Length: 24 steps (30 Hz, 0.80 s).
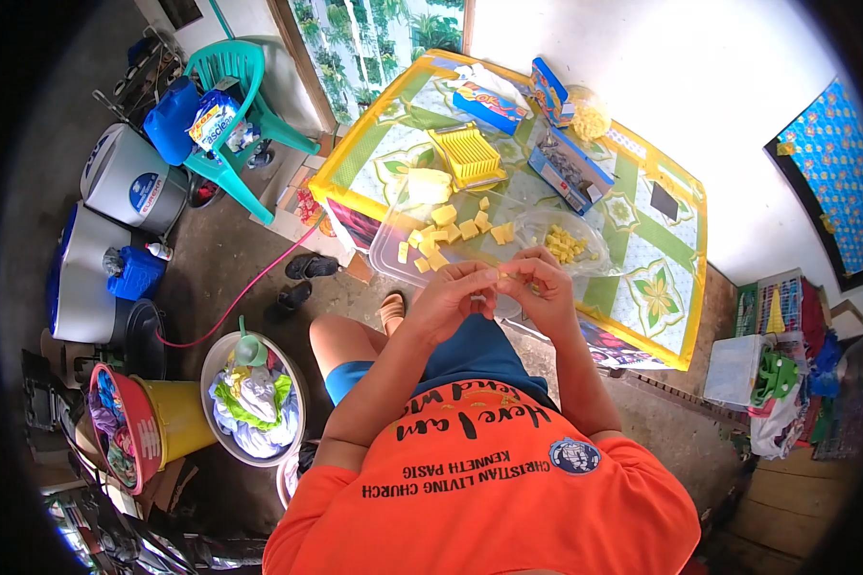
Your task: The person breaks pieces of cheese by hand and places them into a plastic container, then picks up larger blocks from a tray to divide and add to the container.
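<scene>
My left hand [455, 295] and my right hand [544, 290] meet at the table's near edge, fingertips pinched together. Between them is a tiny yellowish piece [502, 277], mostly hidden by the fingers. Just beyond my left hand, yellow chunks [441, 233] lie scattered on a clear plastic tray [384, 251], with a larger pale yellow block [430, 186] at its far side. Past my right hand, a clear container [594, 257] holds small yellow pieces [564, 245].
A yellow slotted rack [468, 156], blue boxes [571, 171] and a bag of pale yellow pieces [590, 120] stand farther back on the patterned tablecloth [657, 297]. Left of me are a basin of laundry [216, 369], buckets [177, 417] and a green chair [249, 72].
</scene>
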Each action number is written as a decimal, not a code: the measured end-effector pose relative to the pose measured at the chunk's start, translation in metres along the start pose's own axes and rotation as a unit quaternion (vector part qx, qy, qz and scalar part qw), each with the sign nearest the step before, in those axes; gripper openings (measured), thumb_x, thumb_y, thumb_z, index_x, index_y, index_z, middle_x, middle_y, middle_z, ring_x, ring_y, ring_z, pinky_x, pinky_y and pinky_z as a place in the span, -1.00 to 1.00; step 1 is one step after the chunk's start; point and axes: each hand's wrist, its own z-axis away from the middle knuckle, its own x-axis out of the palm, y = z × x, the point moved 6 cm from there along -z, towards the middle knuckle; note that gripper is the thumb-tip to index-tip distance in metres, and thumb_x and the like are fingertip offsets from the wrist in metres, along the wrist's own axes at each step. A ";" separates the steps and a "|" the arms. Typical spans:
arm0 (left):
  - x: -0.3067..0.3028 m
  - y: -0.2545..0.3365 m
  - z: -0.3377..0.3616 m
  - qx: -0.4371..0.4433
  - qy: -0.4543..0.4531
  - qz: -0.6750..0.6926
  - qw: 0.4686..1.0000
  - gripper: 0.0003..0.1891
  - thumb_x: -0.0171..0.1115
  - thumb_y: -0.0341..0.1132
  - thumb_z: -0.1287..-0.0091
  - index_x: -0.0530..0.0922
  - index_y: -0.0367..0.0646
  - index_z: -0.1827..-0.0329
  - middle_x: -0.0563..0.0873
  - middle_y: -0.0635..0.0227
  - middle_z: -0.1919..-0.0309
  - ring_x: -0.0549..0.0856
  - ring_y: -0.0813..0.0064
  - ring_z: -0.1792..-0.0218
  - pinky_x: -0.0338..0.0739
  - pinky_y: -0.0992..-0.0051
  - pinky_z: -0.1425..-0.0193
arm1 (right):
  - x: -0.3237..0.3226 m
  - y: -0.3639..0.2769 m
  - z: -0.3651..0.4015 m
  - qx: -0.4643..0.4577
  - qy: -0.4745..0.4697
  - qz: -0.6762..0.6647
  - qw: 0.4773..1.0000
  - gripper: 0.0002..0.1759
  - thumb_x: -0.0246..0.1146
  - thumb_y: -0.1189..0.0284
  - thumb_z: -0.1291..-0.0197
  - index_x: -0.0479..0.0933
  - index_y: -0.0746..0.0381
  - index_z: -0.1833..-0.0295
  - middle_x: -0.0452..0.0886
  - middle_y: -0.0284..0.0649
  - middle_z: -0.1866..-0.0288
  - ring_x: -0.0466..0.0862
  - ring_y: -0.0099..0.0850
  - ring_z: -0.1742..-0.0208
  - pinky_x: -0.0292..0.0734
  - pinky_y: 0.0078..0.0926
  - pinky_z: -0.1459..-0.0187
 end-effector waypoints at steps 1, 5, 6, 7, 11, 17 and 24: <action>0.001 0.000 0.000 -0.007 0.004 0.011 1.000 -0.76 0.23 -0.13 -0.34 0.60 -0.14 0.29 0.64 0.44 0.46 0.62 0.64 0.46 0.53 0.58 0.40 | 0.000 0.002 0.000 0.006 0.000 -0.012 1.000 -0.78 0.38 0.59 -0.04 0.64 0.28 0.14 0.51 -0.29 0.18 0.52 -0.60 0.27 0.43 -0.67 0.29; -0.002 -0.002 -0.002 -0.010 0.003 0.025 1.000 -0.72 0.17 -0.09 -0.38 0.62 -0.14 0.27 0.65 0.43 0.45 0.63 0.62 0.45 0.54 0.57 0.42 | -0.001 0.004 0.000 0.019 -0.002 -0.043 0.999 -0.79 0.37 0.59 -0.06 0.63 0.30 0.13 0.49 -0.29 0.16 0.53 -0.59 0.22 0.43 -0.67 0.26; -0.002 -0.003 -0.002 -0.011 0.003 0.015 1.000 -0.72 0.16 -0.09 -0.38 0.62 -0.14 0.25 0.65 0.43 0.43 0.63 0.63 0.44 0.54 0.57 0.41 | -0.001 0.004 0.000 0.020 -0.003 -0.047 0.999 -0.79 0.37 0.59 -0.07 0.62 0.30 0.13 0.48 -0.29 0.16 0.53 -0.58 0.21 0.43 -0.67 0.25; -0.002 -0.003 -0.003 -0.013 0.002 0.006 1.000 -0.72 0.16 -0.09 -0.39 0.62 -0.15 0.24 0.65 0.43 0.41 0.62 0.63 0.44 0.54 0.57 0.41 | -0.001 0.005 0.000 0.018 -0.001 -0.048 0.999 -0.79 0.37 0.59 -0.07 0.62 0.29 0.13 0.50 -0.30 0.17 0.53 -0.59 0.22 0.42 -0.67 0.25; -0.005 -0.003 -0.003 -0.002 0.032 -0.015 0.999 -0.71 0.14 -0.16 -0.39 0.59 -0.22 0.07 0.67 0.34 0.34 0.64 0.51 0.43 0.56 0.48 0.35 | -0.007 0.010 0.001 0.063 0.032 -0.094 0.993 -0.81 0.35 0.58 -0.10 0.62 0.25 0.13 0.56 -0.35 0.23 0.52 -0.63 0.26 0.42 -0.68 0.26; -0.018 -0.001 -0.002 0.011 0.056 -0.019 0.998 -0.70 0.16 -0.18 -0.37 0.56 -0.19 -0.01 0.65 0.36 0.30 0.62 0.52 0.44 0.55 0.49 0.34 | -0.065 0.054 -0.009 0.115 0.150 0.036 0.981 -0.78 0.29 0.52 -0.15 0.61 0.23 0.06 0.63 -0.38 0.27 0.53 -0.65 0.27 0.43 -0.69 0.27; -0.035 -0.007 0.001 0.006 0.068 -0.001 0.998 -0.74 0.17 -0.23 -0.37 0.56 -0.20 0.00 0.66 0.34 0.30 0.63 0.53 0.44 0.57 0.50 0.36 | -0.118 0.103 -0.008 0.118 0.180 0.324 0.921 -0.65 0.24 0.53 -0.07 0.59 0.23 -0.04 0.66 -0.15 0.11 0.63 -0.31 0.18 0.52 -0.43 0.12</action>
